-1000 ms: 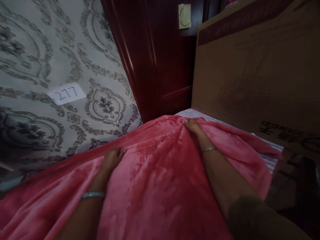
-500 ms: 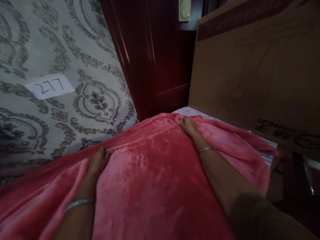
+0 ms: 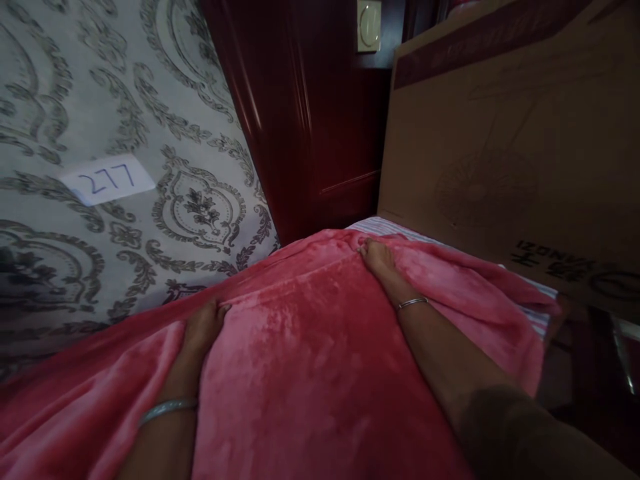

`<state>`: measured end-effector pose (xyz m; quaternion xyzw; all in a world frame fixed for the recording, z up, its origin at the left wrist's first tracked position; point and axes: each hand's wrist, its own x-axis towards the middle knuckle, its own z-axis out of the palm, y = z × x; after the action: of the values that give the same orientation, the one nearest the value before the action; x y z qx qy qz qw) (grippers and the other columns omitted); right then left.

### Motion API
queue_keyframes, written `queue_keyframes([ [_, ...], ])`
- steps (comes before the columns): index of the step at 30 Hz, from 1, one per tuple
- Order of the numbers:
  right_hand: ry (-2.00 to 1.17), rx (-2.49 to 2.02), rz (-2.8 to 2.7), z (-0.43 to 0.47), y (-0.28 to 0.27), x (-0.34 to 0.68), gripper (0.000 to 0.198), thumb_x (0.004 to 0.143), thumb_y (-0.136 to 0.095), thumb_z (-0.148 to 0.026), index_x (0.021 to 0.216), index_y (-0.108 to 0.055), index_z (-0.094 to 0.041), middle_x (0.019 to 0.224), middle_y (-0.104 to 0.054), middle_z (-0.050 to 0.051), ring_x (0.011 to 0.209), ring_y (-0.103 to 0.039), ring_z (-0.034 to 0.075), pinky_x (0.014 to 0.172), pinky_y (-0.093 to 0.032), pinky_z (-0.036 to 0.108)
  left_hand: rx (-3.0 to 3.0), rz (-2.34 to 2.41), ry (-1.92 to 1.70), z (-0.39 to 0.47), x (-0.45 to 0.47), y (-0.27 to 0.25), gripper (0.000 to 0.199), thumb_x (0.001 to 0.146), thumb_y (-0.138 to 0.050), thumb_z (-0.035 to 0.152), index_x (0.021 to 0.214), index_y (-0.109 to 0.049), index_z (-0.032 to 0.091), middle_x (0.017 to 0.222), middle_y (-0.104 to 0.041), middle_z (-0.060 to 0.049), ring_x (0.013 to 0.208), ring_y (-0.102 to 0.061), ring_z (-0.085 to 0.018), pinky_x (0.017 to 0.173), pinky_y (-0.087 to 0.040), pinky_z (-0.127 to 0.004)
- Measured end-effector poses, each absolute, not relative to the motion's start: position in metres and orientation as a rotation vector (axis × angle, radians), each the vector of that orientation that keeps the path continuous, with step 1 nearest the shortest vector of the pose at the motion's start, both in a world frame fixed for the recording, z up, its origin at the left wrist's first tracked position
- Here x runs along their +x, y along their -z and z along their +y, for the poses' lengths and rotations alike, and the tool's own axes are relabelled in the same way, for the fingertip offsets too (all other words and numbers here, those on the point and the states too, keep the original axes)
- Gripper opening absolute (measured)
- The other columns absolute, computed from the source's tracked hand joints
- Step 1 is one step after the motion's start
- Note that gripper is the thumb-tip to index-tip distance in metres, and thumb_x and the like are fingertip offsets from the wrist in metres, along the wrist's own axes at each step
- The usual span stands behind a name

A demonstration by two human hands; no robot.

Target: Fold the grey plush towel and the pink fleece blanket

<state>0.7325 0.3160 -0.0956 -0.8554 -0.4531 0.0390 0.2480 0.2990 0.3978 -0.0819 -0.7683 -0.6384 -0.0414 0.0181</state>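
Observation:
A plush pinkish-red blanket [image 3: 310,360] spreads across the lower part of the view, with a folded edge running between my two hands. My left hand [image 3: 204,327] is closed on that edge at the left, its fingertips partly sunk in the pile. Farther off, to the right, my right hand [image 3: 377,257] pinches the same fold near the blanket's far end. Loose folds of the blanket lie outside both forearms. Striped cloth [image 3: 387,227] shows from under the blanket at the far side and right corner.
Patterned wallpaper [image 3: 200,207] with a paper label [image 3: 110,179] reading 277 rises at the left. Behind stands a dark red wooden panel [image 3: 335,120] with a switch [image 3: 369,27]. A large cardboard box [image 3: 500,147] stands along the right side.
The view has shifted slightly, so the wall and label sit a little lower and farther right. Both hands keep their hold on the blanket's fold.

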Motion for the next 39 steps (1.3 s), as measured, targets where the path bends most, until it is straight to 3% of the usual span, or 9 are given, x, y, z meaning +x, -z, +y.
queue_keyframes([
  [10, -0.167, -2.375, -1.25, 0.318, 0.07, 0.739, 0.043, 0.095, -0.054, -0.033, 0.133, -0.067, -0.017, 0.13, -0.068, 0.019, 0.119, -0.066, 0.031, 0.096, -0.051, 0.04, -2.457, -1.921, 0.132, 0.4, 0.294, 0.077, 0.036, 0.097, -0.039, 0.036, 0.106, -0.067, 0.015, 0.113, -0.073, -0.016, 0.108, -0.068, -0.027, 0.091, -0.052, -0.035],
  [14, -0.02, -2.111, -1.659, 0.324, 0.052, 0.701, 0.046, 0.097, -0.05, -0.029, 0.139, -0.062, -0.015, 0.139, -0.063, 0.019, 0.127, -0.06, 0.03, 0.105, -0.047, 0.04, -2.368, -1.836, 0.256, 0.389, 0.315, 0.06, 0.038, 0.095, -0.047, 0.033, 0.118, -0.069, 0.014, 0.127, -0.067, -0.018, 0.12, -0.063, -0.031, 0.101, -0.051, -0.042],
  [18, -0.147, -1.75, -2.116, 0.323, 0.068, 0.633, 0.052, 0.099, -0.046, -0.031, 0.15, -0.052, -0.026, 0.153, -0.053, 0.005, 0.142, -0.047, 0.025, 0.119, -0.036, 0.038, -2.668, -1.375, 0.354, 0.357, 0.368, 0.066, 0.053, 0.097, -0.048, 0.042, 0.145, -0.054, 0.02, 0.155, -0.05, -0.014, 0.146, -0.043, -0.029, 0.121, -0.033, -0.045],
  [21, -0.28, -1.663, -2.35, 0.316, 0.091, 0.604, 0.055, 0.101, -0.042, -0.039, 0.155, -0.045, -0.031, 0.161, -0.042, 0.003, 0.15, -0.034, 0.027, 0.123, -0.028, 0.047, -2.848, -1.311, 0.064, 0.332, 0.398, 0.086, 0.066, 0.099, -0.039, 0.055, 0.156, -0.039, 0.021, 0.165, -0.034, -0.014, 0.155, -0.026, -0.029, 0.125, -0.019, -0.056],
  [26, -0.293, -1.837, -2.348, 0.314, 0.103, 0.618, 0.061, 0.104, -0.031, -0.054, 0.159, -0.037, -0.03, 0.167, -0.028, 0.005, 0.155, -0.02, 0.028, 0.125, -0.014, 0.056, -2.863, -1.389, -0.132, 0.33, 0.395, 0.097, 0.073, 0.099, -0.031, 0.061, 0.161, -0.028, 0.022, 0.169, -0.021, -0.012, 0.157, -0.016, -0.027, 0.126, -0.007, -0.06],
  [34, -0.051, -2.392, -1.825, 0.324, 0.106, 0.696, 0.06, 0.104, -0.031, -0.051, 0.158, -0.038, -0.026, 0.171, -0.015, 0.009, 0.158, -0.005, 0.029, 0.122, -0.001, 0.063, -2.527, -1.906, -0.141, 0.375, 0.334, 0.083, 0.066, 0.1, -0.029, 0.054, 0.16, -0.032, 0.027, 0.168, -0.023, -0.009, 0.156, -0.019, -0.033, 0.12, -0.018, -0.07],
  [39, -0.081, -2.423, -1.781, 0.326, 0.109, 0.705, 0.06, 0.104, -0.028, -0.051, 0.159, -0.037, -0.027, 0.17, -0.02, 0.01, 0.158, -0.008, 0.029, 0.12, -0.002, 0.066, -2.369, -2.113, -0.117, 0.384, 0.315, 0.082, 0.065, 0.101, -0.023, 0.049, 0.16, -0.031, 0.024, 0.169, -0.02, -0.009, 0.156, -0.019, -0.036, 0.12, -0.021, -0.07],
])
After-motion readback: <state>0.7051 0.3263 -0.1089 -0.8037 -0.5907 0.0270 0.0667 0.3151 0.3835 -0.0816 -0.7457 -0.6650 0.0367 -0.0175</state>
